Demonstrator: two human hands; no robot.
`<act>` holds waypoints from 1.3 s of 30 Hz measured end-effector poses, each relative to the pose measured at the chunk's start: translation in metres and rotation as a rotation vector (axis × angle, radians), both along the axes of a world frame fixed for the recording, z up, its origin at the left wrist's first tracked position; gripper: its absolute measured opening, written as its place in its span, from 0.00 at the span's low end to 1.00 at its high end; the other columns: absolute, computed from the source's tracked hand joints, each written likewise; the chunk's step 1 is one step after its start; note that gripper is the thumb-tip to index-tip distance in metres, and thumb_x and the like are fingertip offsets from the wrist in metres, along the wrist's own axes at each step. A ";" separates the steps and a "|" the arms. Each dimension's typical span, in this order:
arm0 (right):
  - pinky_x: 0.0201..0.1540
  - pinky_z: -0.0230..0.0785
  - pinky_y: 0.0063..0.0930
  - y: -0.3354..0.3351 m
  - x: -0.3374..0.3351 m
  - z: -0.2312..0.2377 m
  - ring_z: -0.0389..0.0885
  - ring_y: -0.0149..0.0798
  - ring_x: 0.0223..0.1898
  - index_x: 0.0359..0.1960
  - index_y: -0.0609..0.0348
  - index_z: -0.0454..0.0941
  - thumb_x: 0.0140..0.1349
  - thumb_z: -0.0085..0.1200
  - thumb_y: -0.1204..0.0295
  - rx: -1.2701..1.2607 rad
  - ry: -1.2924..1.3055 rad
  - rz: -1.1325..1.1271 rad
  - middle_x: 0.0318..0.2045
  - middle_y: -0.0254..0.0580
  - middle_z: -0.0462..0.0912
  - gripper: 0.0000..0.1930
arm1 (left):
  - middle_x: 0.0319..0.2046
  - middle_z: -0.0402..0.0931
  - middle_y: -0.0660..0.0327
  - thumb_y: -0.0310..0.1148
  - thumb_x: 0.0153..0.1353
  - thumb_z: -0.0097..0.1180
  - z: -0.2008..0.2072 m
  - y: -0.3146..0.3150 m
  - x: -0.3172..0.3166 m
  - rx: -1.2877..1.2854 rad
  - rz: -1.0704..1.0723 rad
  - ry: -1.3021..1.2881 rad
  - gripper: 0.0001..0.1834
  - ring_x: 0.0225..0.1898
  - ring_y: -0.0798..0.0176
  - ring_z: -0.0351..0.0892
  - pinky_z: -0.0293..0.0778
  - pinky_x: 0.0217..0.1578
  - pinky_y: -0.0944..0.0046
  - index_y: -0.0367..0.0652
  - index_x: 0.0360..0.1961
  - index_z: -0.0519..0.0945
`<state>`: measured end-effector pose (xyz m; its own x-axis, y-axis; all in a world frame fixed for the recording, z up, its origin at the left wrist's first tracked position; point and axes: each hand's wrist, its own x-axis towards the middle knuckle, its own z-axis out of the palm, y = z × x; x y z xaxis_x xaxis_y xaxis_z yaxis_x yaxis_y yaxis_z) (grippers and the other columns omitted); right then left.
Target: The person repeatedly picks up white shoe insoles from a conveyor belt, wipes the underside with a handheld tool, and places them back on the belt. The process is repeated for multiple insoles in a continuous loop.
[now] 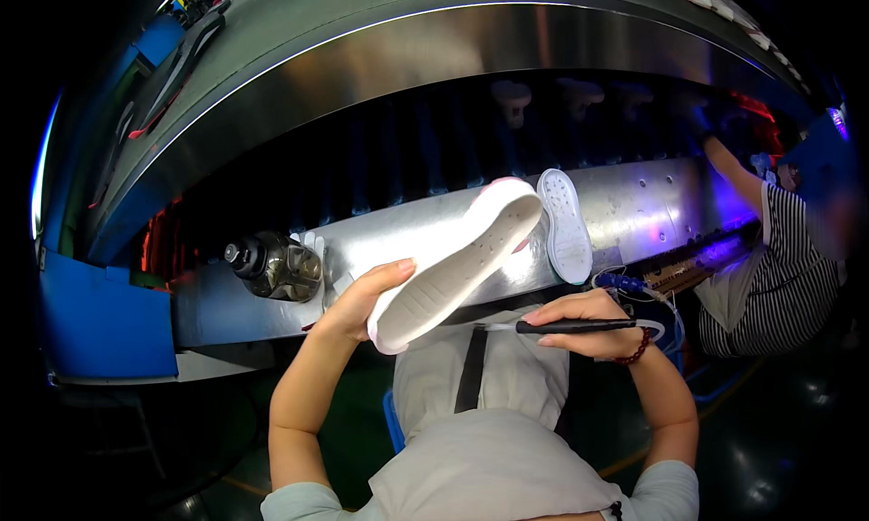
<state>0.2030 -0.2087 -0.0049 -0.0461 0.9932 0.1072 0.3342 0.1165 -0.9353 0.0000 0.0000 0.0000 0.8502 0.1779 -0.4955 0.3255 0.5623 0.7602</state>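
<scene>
My left hand (pixel 362 296) grips a white shoe sole (pixel 445 286) by its near end, tilted so that its hollow inner side shows. Pink shows along its rim. My right hand (pixel 593 315) is closed around a slim black-handled brush (pixel 575 325) with a thin pale tip. From the handle's back end runs a clear whitish tube. The brush tip points left, below the sole and apart from it. Beyond my right hand, a second white sole (pixel 567 236) lies on the metal ledge (pixel 625 200).
A dark-capped clear bottle (pixel 282 267) stands on the ledge at left. Above runs a long metal-edged conveyor machine (pixel 434 50) with pale shoe parts (pixel 512 100) in its dark opening. At right, a co-worker in a striped top (pixel 774 277) reaches in. Blue tubing (pixel 625 283) hangs near my right wrist.
</scene>
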 end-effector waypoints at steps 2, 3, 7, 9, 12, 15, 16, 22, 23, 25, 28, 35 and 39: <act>0.41 0.68 0.20 0.005 -0.009 0.006 0.76 0.32 0.37 0.40 0.62 0.73 0.49 0.51 0.79 -0.035 0.267 -0.051 0.37 0.43 0.77 0.14 | 0.52 0.59 0.50 0.40 0.57 0.39 -0.009 -0.012 0.010 -0.177 0.123 -0.220 0.28 0.49 0.57 0.66 0.64 0.48 0.60 0.41 0.57 0.52; 0.38 0.68 0.18 0.006 -0.031 0.005 0.76 0.29 0.34 0.40 0.62 0.74 0.48 0.51 0.79 -0.064 0.448 -0.102 0.34 0.42 0.78 0.14 | 0.50 0.62 0.50 0.41 0.57 0.36 -0.013 -0.021 0.000 -0.320 0.168 -0.195 0.27 0.48 0.55 0.67 0.65 0.47 0.58 0.35 0.55 0.55; 0.31 0.67 0.15 0.022 -0.025 -0.010 0.75 0.25 0.28 0.36 0.63 0.75 0.50 0.50 0.78 -0.084 0.356 -0.277 0.28 0.39 0.79 0.11 | 0.49 0.62 0.45 0.45 0.57 0.33 -0.031 -0.033 0.025 -0.534 0.153 -0.223 0.29 0.47 0.52 0.67 0.65 0.48 0.56 0.32 0.53 0.57; 0.31 0.67 0.15 0.025 -0.018 -0.022 0.75 0.26 0.28 0.35 0.64 0.75 0.50 0.50 0.78 0.013 0.254 -0.343 0.27 0.39 0.78 0.10 | 0.48 0.63 0.46 0.45 0.57 0.33 -0.033 -0.031 0.024 -0.505 0.131 -0.208 0.29 0.46 0.51 0.68 0.65 0.48 0.57 0.33 0.53 0.57; 0.34 0.67 0.17 0.027 0.000 -0.029 0.74 0.28 0.30 0.35 0.67 0.75 0.50 0.49 0.80 0.187 0.081 -0.653 0.31 0.43 0.78 0.09 | 0.47 0.65 0.47 0.45 0.58 0.33 -0.038 -0.032 0.020 -0.619 0.163 -0.255 0.28 0.46 0.52 0.69 0.66 0.47 0.56 0.34 0.53 0.58; 0.35 0.67 0.18 0.033 0.005 -0.033 0.76 0.32 0.31 0.33 0.67 0.75 0.50 0.48 0.81 0.215 0.022 -0.858 0.30 0.44 0.78 0.08 | 0.47 0.66 0.49 0.44 0.59 0.32 -0.061 -0.035 0.015 -0.786 0.172 -0.334 0.27 0.45 0.54 0.70 0.67 0.46 0.55 0.35 0.52 0.60; 0.35 0.68 0.20 0.035 0.002 -0.040 0.77 0.35 0.32 0.33 0.66 0.75 0.49 0.49 0.81 0.303 -0.096 -0.845 0.31 0.46 0.78 0.08 | 0.47 0.66 0.50 0.44 0.59 0.32 -0.065 -0.036 0.019 -0.768 0.162 -0.356 0.26 0.46 0.55 0.70 0.67 0.45 0.55 0.35 0.51 0.61; 0.28 0.69 0.22 0.020 -0.041 -0.033 0.77 0.37 0.26 0.34 0.68 0.74 0.49 0.49 0.79 -0.019 0.180 -0.537 0.30 0.49 0.78 0.10 | 0.45 0.68 0.51 0.45 0.58 0.34 -0.055 -0.035 0.033 -0.570 0.266 -0.112 0.26 0.44 0.55 0.71 0.67 0.46 0.58 0.35 0.50 0.62; 0.24 0.68 0.20 0.011 -0.036 -0.025 0.76 0.32 0.22 0.34 0.69 0.74 0.49 0.49 0.79 -0.282 0.439 -0.394 0.29 0.47 0.78 0.10 | 0.45 0.68 0.51 0.44 0.58 0.34 -0.053 -0.032 0.031 -0.540 0.279 -0.100 0.26 0.44 0.56 0.71 0.67 0.45 0.58 0.35 0.50 0.62; 0.19 0.64 0.16 -0.008 -0.018 -0.037 0.71 0.26 0.16 0.34 0.70 0.74 0.50 0.46 0.79 0.007 0.771 -0.262 0.28 0.47 0.78 0.10 | 0.44 0.68 0.51 0.44 0.58 0.36 -0.044 -0.027 0.028 -0.484 0.291 -0.066 0.25 0.43 0.56 0.71 0.67 0.45 0.58 0.35 0.50 0.63; 0.20 0.60 0.18 -0.031 -0.002 -0.060 0.66 0.27 0.16 0.38 0.68 0.70 0.54 0.40 0.76 0.397 1.271 -0.531 0.36 0.52 0.75 0.12 | 0.45 0.68 0.52 0.43 0.56 0.39 -0.002 -0.019 0.032 -0.196 0.134 -0.231 0.25 0.45 0.60 0.70 0.66 0.45 0.61 0.36 0.51 0.62; 0.20 0.59 0.21 -0.044 -0.001 -0.086 0.65 0.30 0.16 0.37 0.63 0.70 0.55 0.43 0.73 0.251 1.272 -0.867 0.26 0.40 0.74 0.10 | 0.54 0.54 0.46 0.52 0.58 0.22 0.122 0.011 0.183 -0.277 0.227 -1.058 0.33 0.53 0.48 0.59 0.59 0.49 0.42 0.36 0.57 0.48; 0.22 0.59 0.22 -0.034 0.000 -0.077 0.66 0.31 0.17 0.38 0.62 0.70 0.55 0.42 0.73 0.246 1.280 -0.816 0.27 0.41 0.75 0.10 | 0.51 0.58 0.48 0.62 0.53 0.30 0.143 0.010 0.222 -0.480 0.416 -0.738 0.40 0.54 0.53 0.58 0.55 0.50 0.43 0.36 0.54 0.55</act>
